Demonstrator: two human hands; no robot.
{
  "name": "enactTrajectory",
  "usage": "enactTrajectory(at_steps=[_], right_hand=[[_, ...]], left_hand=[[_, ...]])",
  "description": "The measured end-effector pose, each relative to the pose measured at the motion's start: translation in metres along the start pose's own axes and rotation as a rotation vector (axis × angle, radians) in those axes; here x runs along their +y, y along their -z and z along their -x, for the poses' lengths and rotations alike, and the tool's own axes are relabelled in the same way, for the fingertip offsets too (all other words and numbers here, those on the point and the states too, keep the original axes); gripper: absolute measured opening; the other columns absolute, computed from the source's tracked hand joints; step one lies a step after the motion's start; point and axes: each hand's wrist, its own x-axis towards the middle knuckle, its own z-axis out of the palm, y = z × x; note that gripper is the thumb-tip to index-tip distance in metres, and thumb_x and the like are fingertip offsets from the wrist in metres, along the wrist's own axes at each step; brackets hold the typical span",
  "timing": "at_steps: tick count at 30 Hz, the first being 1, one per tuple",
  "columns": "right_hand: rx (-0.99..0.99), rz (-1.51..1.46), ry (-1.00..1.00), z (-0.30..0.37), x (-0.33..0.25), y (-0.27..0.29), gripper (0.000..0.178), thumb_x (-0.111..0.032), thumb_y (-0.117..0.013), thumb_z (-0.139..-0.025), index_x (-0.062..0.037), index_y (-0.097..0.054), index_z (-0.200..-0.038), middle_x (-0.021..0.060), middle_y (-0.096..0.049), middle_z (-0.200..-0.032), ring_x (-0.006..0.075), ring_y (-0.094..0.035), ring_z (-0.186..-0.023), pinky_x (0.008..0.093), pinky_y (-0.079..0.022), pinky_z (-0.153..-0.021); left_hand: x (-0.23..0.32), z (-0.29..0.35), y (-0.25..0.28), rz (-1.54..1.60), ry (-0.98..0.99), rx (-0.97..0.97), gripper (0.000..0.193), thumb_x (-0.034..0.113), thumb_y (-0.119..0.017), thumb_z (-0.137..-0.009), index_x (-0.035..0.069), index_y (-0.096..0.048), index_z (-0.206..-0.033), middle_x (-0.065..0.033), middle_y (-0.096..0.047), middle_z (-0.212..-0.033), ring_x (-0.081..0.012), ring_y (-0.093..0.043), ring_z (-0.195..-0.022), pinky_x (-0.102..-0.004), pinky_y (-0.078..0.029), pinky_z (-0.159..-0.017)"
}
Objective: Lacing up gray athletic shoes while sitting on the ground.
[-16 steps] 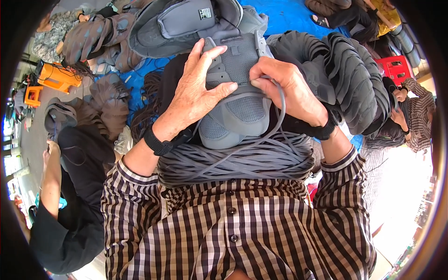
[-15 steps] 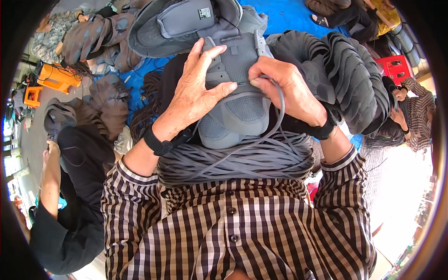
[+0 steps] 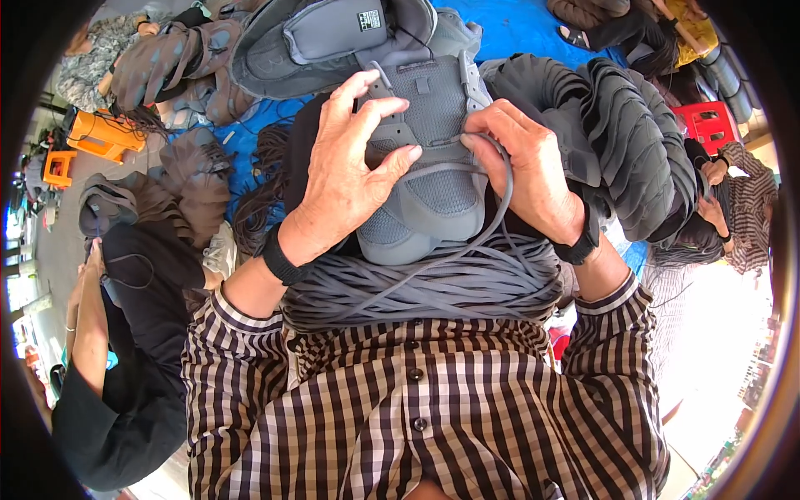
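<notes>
A grey shoe upper with a mesh tongue lies in front of me, toe toward me. My left hand rests at its left eyelet edge, thumb and forefinger spread apart; some fingers are hidden. At the right eyelet edge, my right hand pinches a grey shoelace between thumb and forefinger. The lace crosses the tongue and loops down past that hand. Its tip is out of sight. Beneath the toe lies a thick bundle of grey laces.
Another grey shoe sits just beyond. Stacked grey uppers stand to the right, near a red plastic stool. At left are orange stools and a seated co-worker's arm. A blue sheet covers ground behind.
The lace now lies across the tongue, where it was not visible before. My right hand has shifted slightly right, and my left forefinger and thumb stay spread at the left edge.
</notes>
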Motion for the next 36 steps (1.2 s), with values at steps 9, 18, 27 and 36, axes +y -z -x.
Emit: enactTrajectory(at_steps=[9,18,27,36], right_hand=[[-0.039,0.132,0.108,-0.005,-0.006,-0.015,0.014,0.000,-0.063,-0.076,-0.0034,-0.055,-0.086,0.0099,-0.055,-0.077,0.0314,-0.060,-0.072,0.0383,-0.048,-0.060],[-0.028,-0.012,0.006,0.003,-0.002,-0.014,0.010,-0.003,-0.064,-0.079,-0.0046,-0.060,-0.087,0.0105,-0.057,-0.073,0.0311,-0.060,-0.065,0.0372,-0.047,-0.058],[-0.152,-0.481,-0.093,0.007,-0.024,0.012,0.010,-0.009,-0.067,-0.084,-0.0023,-0.064,-0.091,0.0104,-0.060,-0.071,0.0123,-0.055,-0.061,0.0278,-0.042,-0.056],[-0.603,-0.768,0.041,0.050,-0.075,0.047,0.022,-0.014,-0.075,-0.079,-0.0027,-0.056,-0.082,0.0079,-0.060,-0.067,0.0265,-0.059,-0.057,0.0361,-0.043,-0.051]], left_hand=[[0.005,-0.006,0.002,0.052,-0.029,-0.053,0.021,0.007,-0.076,-0.068,0.006,-0.068,-0.088,-0.0034,-0.054,-0.097,-0.0241,-0.048,-0.099,-0.0367,-0.042,-0.087],[0.012,-0.021,-0.001,-0.118,-0.153,-0.206,0.008,0.010,-0.068,-0.075,0.006,-0.062,-0.078,-0.0037,-0.053,-0.089,-0.0253,-0.047,-0.093,-0.0360,-0.038,-0.082],[0.017,-0.025,0.011,-0.387,-0.455,-0.260,0.019,0.006,-0.064,-0.073,0.002,-0.051,-0.087,-0.0123,-0.048,-0.089,-0.0295,-0.048,-0.089,-0.0401,-0.039,-0.081],[-0.004,0.039,0.069,-0.485,-0.239,-0.191,0.020,-0.007,-0.060,-0.070,-0.001,-0.049,-0.085,-0.0156,-0.049,-0.089,-0.0338,-0.050,-0.086,-0.0400,-0.044,-0.076]])
